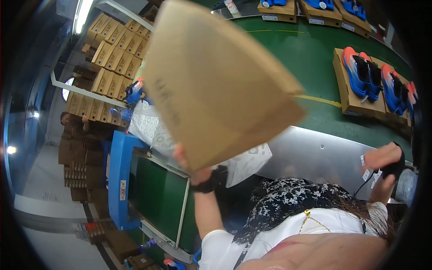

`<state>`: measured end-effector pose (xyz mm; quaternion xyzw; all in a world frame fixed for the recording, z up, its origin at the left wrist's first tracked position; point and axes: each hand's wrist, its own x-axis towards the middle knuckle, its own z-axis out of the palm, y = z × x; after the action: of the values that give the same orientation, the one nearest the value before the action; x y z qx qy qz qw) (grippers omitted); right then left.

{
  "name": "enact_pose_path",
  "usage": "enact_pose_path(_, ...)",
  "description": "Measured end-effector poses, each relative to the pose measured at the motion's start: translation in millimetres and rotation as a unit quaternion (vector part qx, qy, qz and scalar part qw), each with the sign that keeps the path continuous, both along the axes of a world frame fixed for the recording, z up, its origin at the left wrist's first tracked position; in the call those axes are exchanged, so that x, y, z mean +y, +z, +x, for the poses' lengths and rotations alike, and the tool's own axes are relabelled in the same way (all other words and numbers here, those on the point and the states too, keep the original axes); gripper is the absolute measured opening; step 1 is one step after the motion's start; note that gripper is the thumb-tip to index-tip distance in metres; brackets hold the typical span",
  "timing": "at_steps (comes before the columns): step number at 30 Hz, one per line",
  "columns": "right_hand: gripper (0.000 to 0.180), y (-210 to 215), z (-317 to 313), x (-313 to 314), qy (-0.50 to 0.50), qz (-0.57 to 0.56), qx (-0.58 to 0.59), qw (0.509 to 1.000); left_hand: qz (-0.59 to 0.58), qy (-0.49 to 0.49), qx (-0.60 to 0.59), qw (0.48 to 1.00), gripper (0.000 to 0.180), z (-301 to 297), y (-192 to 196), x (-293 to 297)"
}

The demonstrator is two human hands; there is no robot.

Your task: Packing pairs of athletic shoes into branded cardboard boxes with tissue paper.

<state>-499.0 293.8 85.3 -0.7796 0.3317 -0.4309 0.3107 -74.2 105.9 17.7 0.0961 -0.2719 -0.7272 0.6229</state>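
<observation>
A large brown cardboard shoebox (225, 85), blurred by motion, is held up tilted in front of me. My left hand (193, 166) grips its lower corner, fingers wrapped round the edge. White patterned wrapping paper (252, 164) shows below the box and more of it lies to its left. At the right, my right hand (381, 156), with a black band round it, hovers by the end of a steel worktop (310, 146). Small white tags (366, 174) show beside it; its fingers are smeared, so what they hold, if anything, is unclear.
Beyond the worktop runs a green conveyor belt (288, 49) carrying blue and coral shoes (360, 76) on cardboard boxes. A blue-sided frame (119, 180) with a green belt stands at the left. Stacked shoeboxes (117, 58) fill the back left, near another person (74, 121).
</observation>
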Motion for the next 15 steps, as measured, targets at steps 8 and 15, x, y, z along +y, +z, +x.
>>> enact_pose_path(8,0.029,29.1,-16.1,11.8,0.500,0.082,-0.207,0.837,0.083,0.244,-0.103,0.961,0.078,117.4,9.2,35.7)
enact_pose_path(15,0.041,-20.7,1.9,-15.0,-0.279,0.049,0.254,0.925,0.291,0.078,-0.308,0.903,0.104,99.3,-79.3,41.9)
